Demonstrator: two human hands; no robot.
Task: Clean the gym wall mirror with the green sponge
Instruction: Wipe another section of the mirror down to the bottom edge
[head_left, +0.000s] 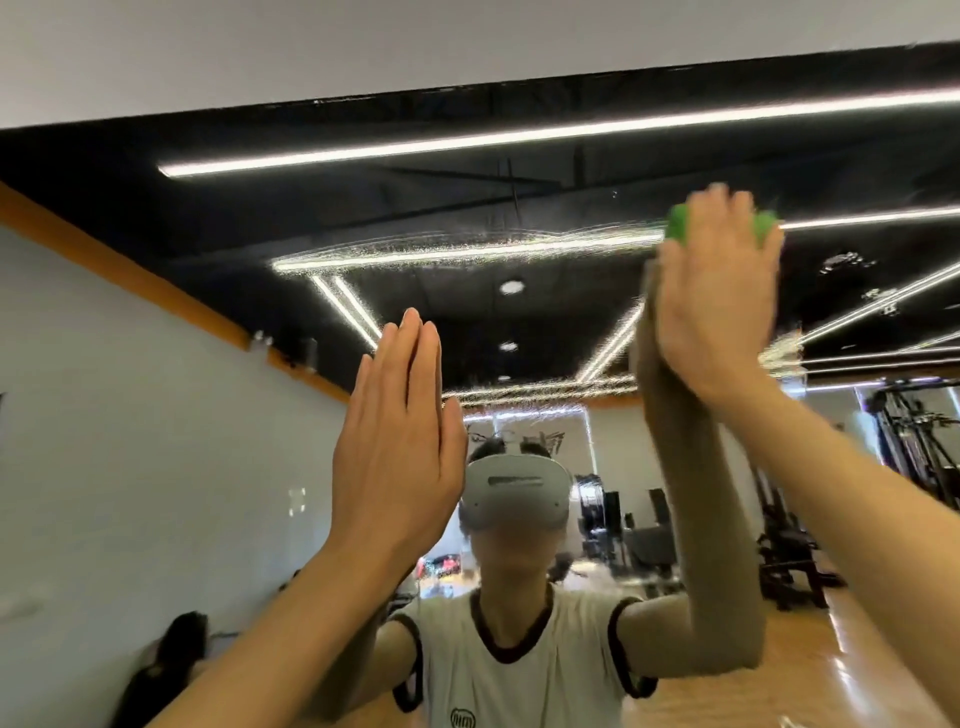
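Mirror (519, 322) wiping goes best in overlapping strokes across the wet streaks — right hand (722, 296) pressing the green sponge (678, 223) flat, left hand (400, 436) open-fingered, holding nothing.

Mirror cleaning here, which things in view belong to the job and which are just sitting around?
Job:
green sponge, pressed to the glass under the right hand
wall mirror, with wet streaks
left hand, held flat and open

Just around, seen reflected:
gym machines
ceiling light strips
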